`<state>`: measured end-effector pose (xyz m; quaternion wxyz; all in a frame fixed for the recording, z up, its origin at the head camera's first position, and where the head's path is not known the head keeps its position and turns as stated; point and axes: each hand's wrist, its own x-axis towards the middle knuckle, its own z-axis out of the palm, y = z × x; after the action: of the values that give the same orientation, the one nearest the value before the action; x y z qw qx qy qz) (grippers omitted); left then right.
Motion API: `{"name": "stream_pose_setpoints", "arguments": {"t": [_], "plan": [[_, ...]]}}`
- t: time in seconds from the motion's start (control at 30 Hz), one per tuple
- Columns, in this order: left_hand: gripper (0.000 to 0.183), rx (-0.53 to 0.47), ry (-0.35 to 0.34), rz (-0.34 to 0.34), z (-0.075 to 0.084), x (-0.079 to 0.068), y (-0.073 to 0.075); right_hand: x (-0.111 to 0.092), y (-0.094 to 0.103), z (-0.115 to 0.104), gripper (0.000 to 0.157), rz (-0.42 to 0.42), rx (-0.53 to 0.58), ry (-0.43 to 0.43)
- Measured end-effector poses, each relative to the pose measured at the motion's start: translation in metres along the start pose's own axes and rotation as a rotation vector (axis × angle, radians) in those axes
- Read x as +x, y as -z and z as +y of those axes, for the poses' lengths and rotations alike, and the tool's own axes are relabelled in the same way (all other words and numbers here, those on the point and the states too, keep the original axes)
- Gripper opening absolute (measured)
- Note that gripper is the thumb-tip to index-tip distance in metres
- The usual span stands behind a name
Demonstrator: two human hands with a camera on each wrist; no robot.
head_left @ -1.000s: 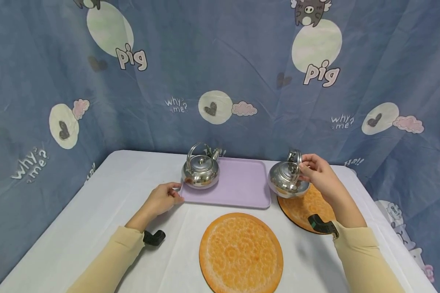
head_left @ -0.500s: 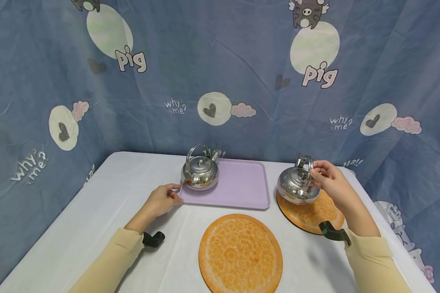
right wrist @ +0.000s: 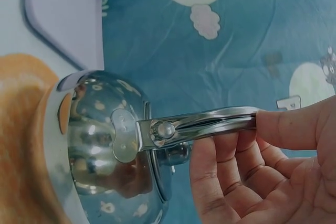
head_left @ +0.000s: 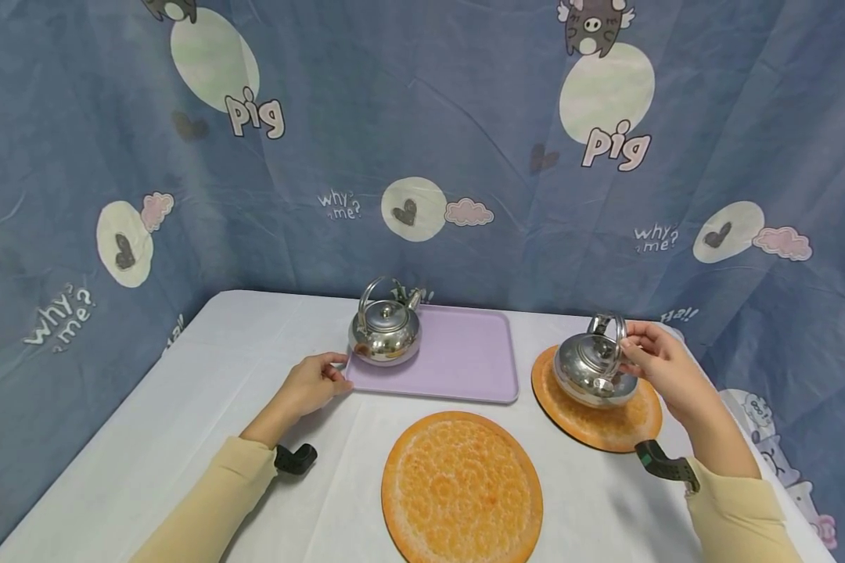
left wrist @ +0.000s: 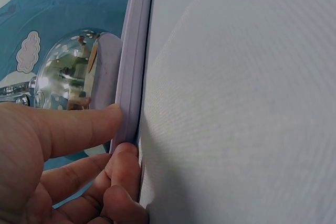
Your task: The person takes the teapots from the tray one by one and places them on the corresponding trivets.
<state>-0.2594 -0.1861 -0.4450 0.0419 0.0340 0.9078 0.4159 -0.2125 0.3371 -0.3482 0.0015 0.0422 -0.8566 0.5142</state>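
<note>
Head view, held kettle [head_left: 590, 379] partly hiding mat [head_left: 591, 428], front mat [head_left: 462, 489] cut off

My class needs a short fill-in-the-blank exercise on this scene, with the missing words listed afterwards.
1. The right grip holds a kettle by its ____.
2. The left grip pinches the edge of the purple ____ under the other kettle.
3. In the head view, the kettle above an orange disc is the one on the ____.
4. Counting the nearest disc, the orange discs number ____.

Missing words: handle; tray; right; two.
</note>
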Motion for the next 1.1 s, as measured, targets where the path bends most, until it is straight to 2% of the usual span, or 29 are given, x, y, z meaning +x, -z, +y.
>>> {"name": "stream_pose_setpoints", "arguments": {"t": [0.3, 0.67, 0.97, 1.1], "plan": [[0.052, 0.008, 0.001, 0.001, 0.000, 0.000, -0.001, -0.010, 0.008, 0.011, 0.032, 0.019, -0.004, -0.022], [0.052, 0.015, -0.013, 0.012, -0.001, 0.002, -0.001, -0.014, 0.013, 0.019, 0.032, 0.023, 0.003, 0.000], [0.053, 0.009, -0.015, 0.006, -0.001, 0.002, -0.001, -0.016, 0.017, 0.021, 0.023, 0.013, 0.038, 0.018], [0.053, -0.004, -0.009, 0.002, -0.002, 0.001, -0.001, -0.017, 0.017, 0.021, 0.027, 0.005, 0.025, 0.009]]}}
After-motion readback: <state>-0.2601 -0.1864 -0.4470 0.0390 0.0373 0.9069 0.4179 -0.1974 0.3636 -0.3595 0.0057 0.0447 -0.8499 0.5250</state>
